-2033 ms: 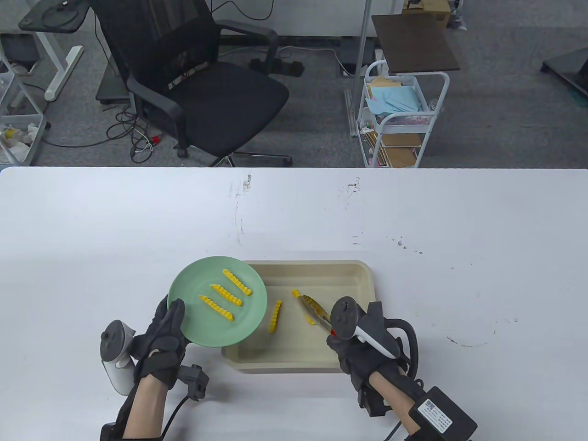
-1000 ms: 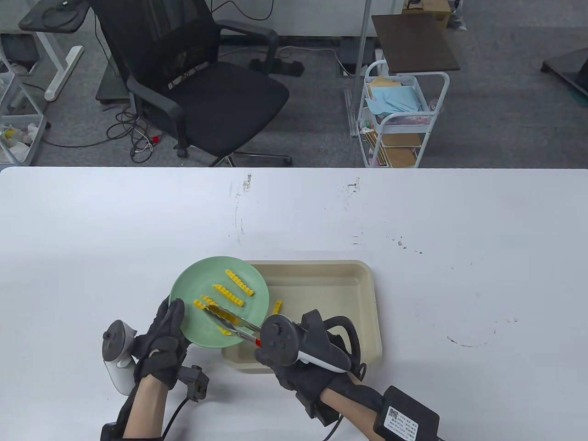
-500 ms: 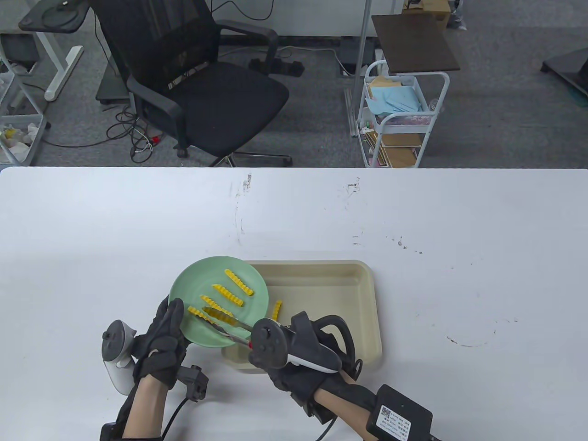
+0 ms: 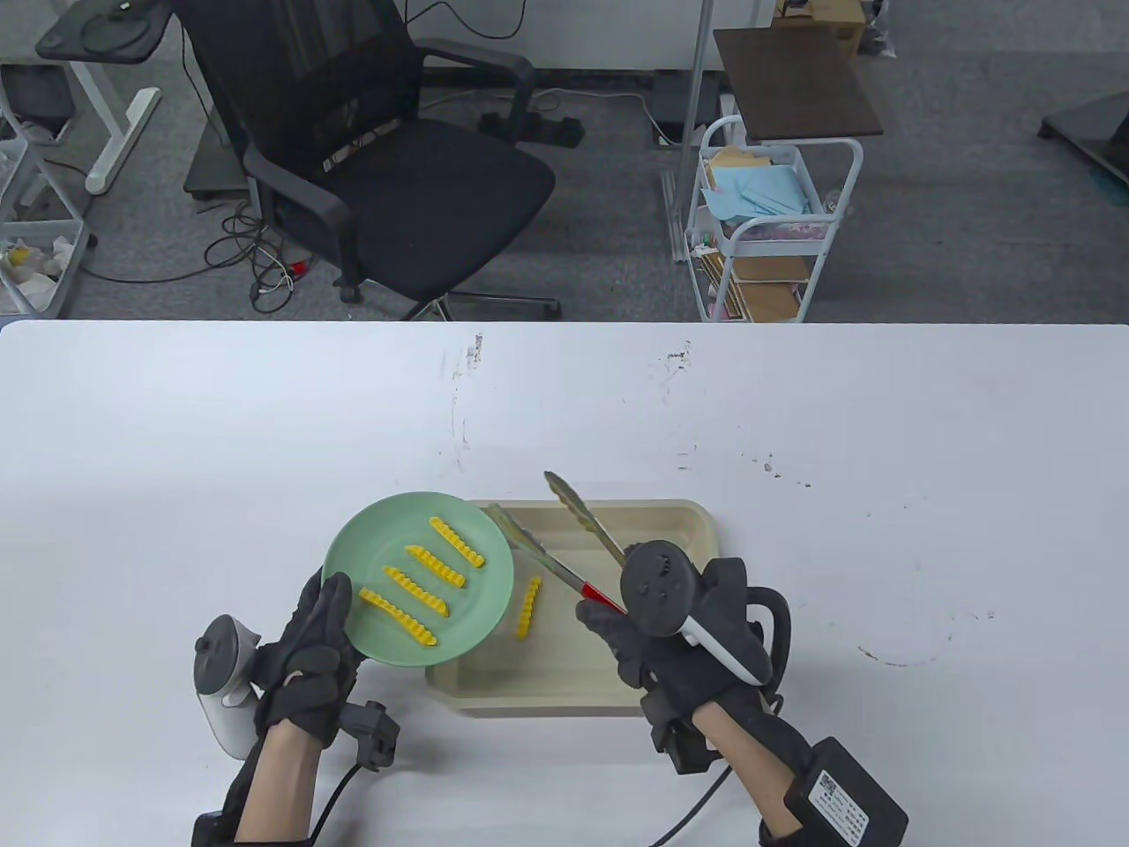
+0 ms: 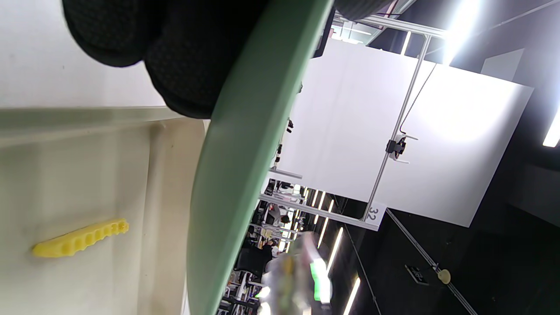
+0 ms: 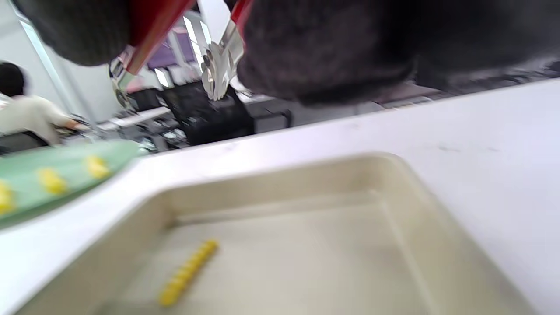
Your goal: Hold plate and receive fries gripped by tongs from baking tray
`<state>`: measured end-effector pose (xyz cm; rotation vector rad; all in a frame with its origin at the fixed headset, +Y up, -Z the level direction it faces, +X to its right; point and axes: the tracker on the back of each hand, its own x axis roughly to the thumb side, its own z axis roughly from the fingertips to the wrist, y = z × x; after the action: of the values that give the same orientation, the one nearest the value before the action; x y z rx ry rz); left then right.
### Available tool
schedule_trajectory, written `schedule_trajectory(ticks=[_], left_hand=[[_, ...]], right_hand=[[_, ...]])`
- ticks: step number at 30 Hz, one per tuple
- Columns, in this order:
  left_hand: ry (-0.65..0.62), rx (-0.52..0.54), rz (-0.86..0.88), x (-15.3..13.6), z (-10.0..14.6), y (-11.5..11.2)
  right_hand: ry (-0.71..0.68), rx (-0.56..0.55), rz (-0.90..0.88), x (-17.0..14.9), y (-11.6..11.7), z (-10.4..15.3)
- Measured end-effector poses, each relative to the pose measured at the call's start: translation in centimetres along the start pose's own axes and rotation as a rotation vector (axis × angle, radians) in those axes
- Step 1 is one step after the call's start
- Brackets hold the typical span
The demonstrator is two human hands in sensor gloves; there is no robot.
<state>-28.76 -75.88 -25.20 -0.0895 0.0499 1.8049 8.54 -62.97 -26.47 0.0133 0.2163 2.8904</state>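
Observation:
My left hand (image 4: 313,640) grips the near-left rim of a green plate (image 4: 481,600), held over the left end of the beige baking tray (image 4: 697,529). Several yellow crinkle fries (image 4: 445,565) lie on the plate. One fry (image 4: 527,607) lies in the tray, also seen in the left wrist view (image 5: 81,238) and right wrist view (image 6: 188,271). My right hand (image 4: 657,648) holds metal tongs (image 4: 564,529) by their red handles, raised over the tray. The tong arms are spread and empty.
The white table (image 4: 882,494) stretches far and right of the tray. An office chair (image 4: 388,168) and a white cart (image 4: 767,229) stand on the floor beyond the table's far edge.
The tongs let a fry go onto the plate's near side. My right hand then swung right and up over the tray, tongs open and pointing away. The plate stayed put.

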Motion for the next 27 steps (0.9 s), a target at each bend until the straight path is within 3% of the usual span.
schedule_trajectory(ticks=[6, 15, 27], left_hand=[[-0.001, 0.004, 0.001, 0.0, 0.0, 0.1], [0.003, 0.002, -0.002, 0.0, 0.0, 0.1], [0.005, -0.004, -0.002, 0.0, 0.0, 0.1]], right_hand=[[0.064, 0.103, 0.072, -1.4, 2.8, -1.2], [-0.037, 0.188, 0.271, 1.7, 6.9, -0.3], [-0.078, 0.146, 0.364, 3.7, 7.6, 0.0]])
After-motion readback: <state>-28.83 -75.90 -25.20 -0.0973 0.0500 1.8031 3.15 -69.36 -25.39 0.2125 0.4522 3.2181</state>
